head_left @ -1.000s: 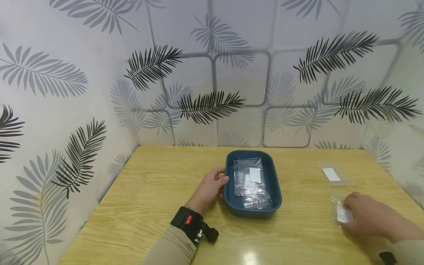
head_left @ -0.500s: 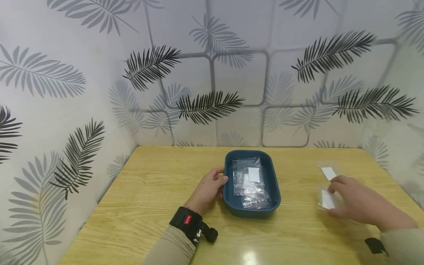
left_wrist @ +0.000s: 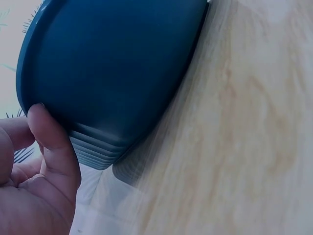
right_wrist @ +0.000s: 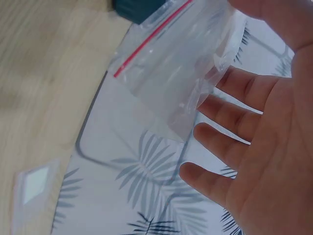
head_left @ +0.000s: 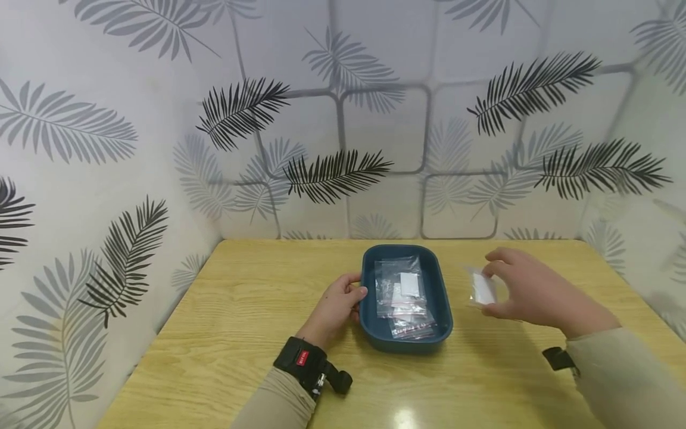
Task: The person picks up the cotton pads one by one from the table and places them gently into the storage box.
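Note:
A blue plastic bin (head_left: 406, 345) stands on the table, with several clear zip bags (head_left: 393, 273) holding white pieces inside it. My left hand (head_left: 333, 307) grips the bin's left rim; in the left wrist view its thumb (left_wrist: 51, 132) lies against the bin wall (left_wrist: 117, 63). To the right of the bin, my right hand (head_left: 527, 292) pinches a clear zip bag (head_left: 484, 290) with a white piece in it, held above the table. The right wrist view shows this bag's red seal strip (right_wrist: 151, 39) and the other fingers (right_wrist: 220, 142) spread behind it.
Another zip bag (right_wrist: 34, 188) with a white piece lies on the table in the right wrist view; the right hand hides it in the head view. A wall with leaf patterns (head_left: 386, 202) closes off the back of the wooden table (head_left: 257, 298).
My right hand has lifted the zip bag from the table at right and carried it left and farther back, toward the bin. The left hand stays at the bin's rim.

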`<move>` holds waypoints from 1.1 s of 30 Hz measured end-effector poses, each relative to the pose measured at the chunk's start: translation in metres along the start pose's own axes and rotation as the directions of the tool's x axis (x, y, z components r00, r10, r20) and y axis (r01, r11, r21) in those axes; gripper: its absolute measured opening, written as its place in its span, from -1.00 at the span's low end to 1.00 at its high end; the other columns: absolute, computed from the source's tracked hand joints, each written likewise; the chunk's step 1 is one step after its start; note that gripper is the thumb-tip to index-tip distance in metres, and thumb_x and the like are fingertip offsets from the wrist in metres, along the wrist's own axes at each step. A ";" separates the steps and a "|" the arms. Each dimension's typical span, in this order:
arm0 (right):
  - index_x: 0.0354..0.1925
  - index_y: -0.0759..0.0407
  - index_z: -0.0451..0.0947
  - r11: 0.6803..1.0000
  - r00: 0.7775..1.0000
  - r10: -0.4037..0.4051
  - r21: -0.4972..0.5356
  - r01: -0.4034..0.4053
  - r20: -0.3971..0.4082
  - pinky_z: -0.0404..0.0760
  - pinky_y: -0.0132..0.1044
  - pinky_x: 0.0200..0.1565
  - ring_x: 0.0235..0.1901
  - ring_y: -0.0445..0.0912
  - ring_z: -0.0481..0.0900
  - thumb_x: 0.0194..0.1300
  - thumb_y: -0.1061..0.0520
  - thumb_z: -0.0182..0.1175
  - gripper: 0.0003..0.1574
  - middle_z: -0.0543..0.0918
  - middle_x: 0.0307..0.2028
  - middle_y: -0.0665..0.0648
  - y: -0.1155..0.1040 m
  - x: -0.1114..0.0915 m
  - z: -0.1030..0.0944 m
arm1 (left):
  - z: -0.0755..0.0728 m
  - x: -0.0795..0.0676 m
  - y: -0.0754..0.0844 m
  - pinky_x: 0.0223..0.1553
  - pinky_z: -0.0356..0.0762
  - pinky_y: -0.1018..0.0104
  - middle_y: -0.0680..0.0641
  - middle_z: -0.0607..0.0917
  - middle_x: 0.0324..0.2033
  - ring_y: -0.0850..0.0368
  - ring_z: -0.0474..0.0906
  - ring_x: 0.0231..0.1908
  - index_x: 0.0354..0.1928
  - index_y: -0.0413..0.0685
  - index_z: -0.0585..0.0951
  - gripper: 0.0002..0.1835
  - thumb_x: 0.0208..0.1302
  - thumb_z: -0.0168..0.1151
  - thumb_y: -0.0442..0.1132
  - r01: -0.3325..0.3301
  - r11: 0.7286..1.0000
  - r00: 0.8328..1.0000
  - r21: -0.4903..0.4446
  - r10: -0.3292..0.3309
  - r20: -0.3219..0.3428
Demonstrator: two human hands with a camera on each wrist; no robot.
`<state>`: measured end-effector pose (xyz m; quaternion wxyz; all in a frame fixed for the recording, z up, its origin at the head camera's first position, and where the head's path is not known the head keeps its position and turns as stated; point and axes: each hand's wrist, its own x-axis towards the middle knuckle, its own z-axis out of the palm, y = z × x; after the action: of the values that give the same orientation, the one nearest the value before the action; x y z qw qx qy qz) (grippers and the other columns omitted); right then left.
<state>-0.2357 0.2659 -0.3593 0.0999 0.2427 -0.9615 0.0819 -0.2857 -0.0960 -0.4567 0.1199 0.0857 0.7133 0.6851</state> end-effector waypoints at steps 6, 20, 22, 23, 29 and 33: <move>-0.04 0.17 0.65 0.999 0.999 -0.046 0.000 0.046 -0.011 0.42 0.25 0.17 0.20 0.30 0.43 -0.07 -0.23 0.59 -0.26 0.50 0.21 0.31 -0.020 0.023 -0.004 | 0.000 0.001 0.002 -0.46 0.53 0.32 -0.31 0.59 -0.14 0.06 0.54 -0.41 0.41 -0.21 0.38 -0.53 0.55 0.09 -0.27 -0.005 1.000 1.000 0.026 0.005 -0.001; 0.05 0.21 0.64 0.997 0.996 -0.082 -0.009 0.082 0.023 0.35 0.20 0.28 0.34 0.26 0.28 0.03 -0.23 0.52 -0.24 0.43 0.29 0.30 -0.053 0.077 0.017 | -0.001 0.002 -0.001 -0.48 0.54 0.35 -0.32 0.63 -0.10 0.06 0.57 -0.39 0.41 -0.20 0.39 -0.54 0.55 0.10 -0.26 -0.009 1.000 1.000 0.004 0.009 -0.003; 0.07 0.20 0.64 0.997 0.997 -0.068 -0.030 0.069 0.039 0.35 0.20 0.27 0.35 0.26 0.26 0.03 -0.24 0.52 -0.23 0.42 0.31 0.30 -0.055 0.084 0.021 | -0.001 0.001 -0.001 -0.47 0.55 0.34 -0.32 0.62 -0.10 0.05 0.57 -0.39 0.41 -0.20 0.39 -0.53 0.54 0.10 -0.26 -0.010 1.000 1.000 0.007 0.010 -0.001; 0.07 0.19 0.64 0.997 0.997 -0.063 -0.043 0.065 0.044 0.35 0.20 0.27 0.36 0.26 0.25 0.03 -0.25 0.51 -0.23 0.41 0.31 0.30 -0.057 0.087 0.023 | -0.001 0.001 -0.001 -0.47 0.55 0.34 -0.31 0.62 -0.10 0.05 0.57 -0.39 0.41 -0.20 0.39 -0.53 0.54 0.11 -0.26 -0.009 1.000 1.000 0.009 0.009 -0.001; 0.05 0.17 0.66 0.992 0.997 -0.022 -0.122 0.032 0.077 0.40 0.23 0.21 0.36 0.27 0.25 0.00 -0.28 0.50 -0.23 0.42 0.31 0.30 -0.067 0.102 0.031 | -0.002 0.001 -0.001 -0.44 0.57 0.31 -0.28 0.63 -0.12 0.06 0.58 -0.39 0.40 -0.18 0.40 -0.53 0.54 0.12 -0.24 -0.004 1.000 1.000 0.018 0.004 -0.003; 0.01 0.16 0.68 0.986 0.996 -0.020 -0.166 0.034 0.087 0.42 0.22 0.20 0.34 0.27 0.27 -0.02 -0.29 0.50 -0.24 0.43 0.30 0.30 -0.072 0.109 0.037 | -0.003 0.002 -0.002 -0.43 0.57 0.29 -0.29 0.64 -0.11 0.05 0.59 -0.39 0.41 -0.17 0.40 -0.53 0.54 0.12 -0.23 -0.001 1.000 1.000 0.009 0.001 0.000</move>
<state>-0.3004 0.1461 -0.3622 0.0800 0.2499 -0.9649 -0.0109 -0.2881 -0.0981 -0.4583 0.1192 0.0866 0.7162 0.6821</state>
